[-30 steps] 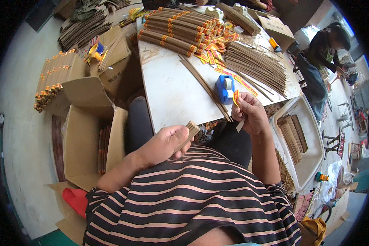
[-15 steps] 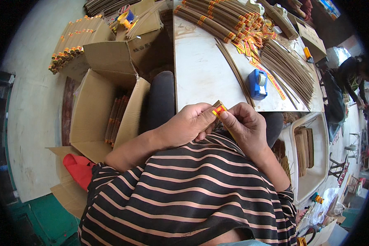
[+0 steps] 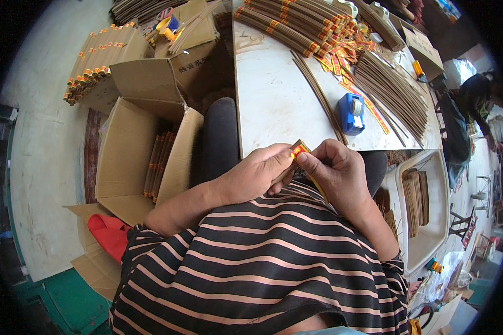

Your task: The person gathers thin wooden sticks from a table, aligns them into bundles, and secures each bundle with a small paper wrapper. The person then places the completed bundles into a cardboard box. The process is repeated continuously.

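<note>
Just off the table's front edge, my left hand is closed around a short bundle of brown incense sticks, its end poking up past the fingers. A red and yellow paper band lies across that end. My right hand pinches the band between thumb and fingers, and a yellow tail of it hangs below the thumb. Most of the bundle is hidden by the left fingers. On the white table beyond stands a blue tape dispenser, beside loose incense sticks.
Banded incense bundles are piled at the table's back, near loose paper bands. An open cardboard box with bundles inside stands left of my leg. More bundles are stacked farther left. At right is a white tub.
Both hands stay nearly in place. The bundle and band have turned slightly between my fingers, and more of the band's yellow tail shows under my right thumb.
</note>
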{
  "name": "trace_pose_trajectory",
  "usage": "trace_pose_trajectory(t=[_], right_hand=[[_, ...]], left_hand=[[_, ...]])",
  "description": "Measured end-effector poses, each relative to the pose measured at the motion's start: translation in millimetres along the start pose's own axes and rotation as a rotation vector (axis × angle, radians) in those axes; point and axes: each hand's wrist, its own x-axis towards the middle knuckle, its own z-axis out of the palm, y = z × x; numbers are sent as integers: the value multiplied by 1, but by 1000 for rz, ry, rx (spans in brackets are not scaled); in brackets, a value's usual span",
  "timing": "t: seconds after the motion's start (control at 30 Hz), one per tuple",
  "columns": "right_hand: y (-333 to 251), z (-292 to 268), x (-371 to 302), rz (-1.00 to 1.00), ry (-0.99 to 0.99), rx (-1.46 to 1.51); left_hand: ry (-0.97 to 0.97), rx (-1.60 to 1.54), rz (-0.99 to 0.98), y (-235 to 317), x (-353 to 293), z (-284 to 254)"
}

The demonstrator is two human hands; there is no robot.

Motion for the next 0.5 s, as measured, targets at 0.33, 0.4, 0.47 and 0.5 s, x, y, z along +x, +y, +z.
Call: trace_pose_trajectory(t=[0.33,0.4,0.47,0.5], right_hand=[[-1,-2,1,-6,-7,29],[-2,-2,1,8,-6,25],[-2,-3,1,11,-5,-2],[-3,-3,0,7,-7,-25]], left_hand=[[66,26,29,6,2,8],[63,43,27,7,2,7],[52,49,29,7,3,7],[44,45,31,5,3,6]])
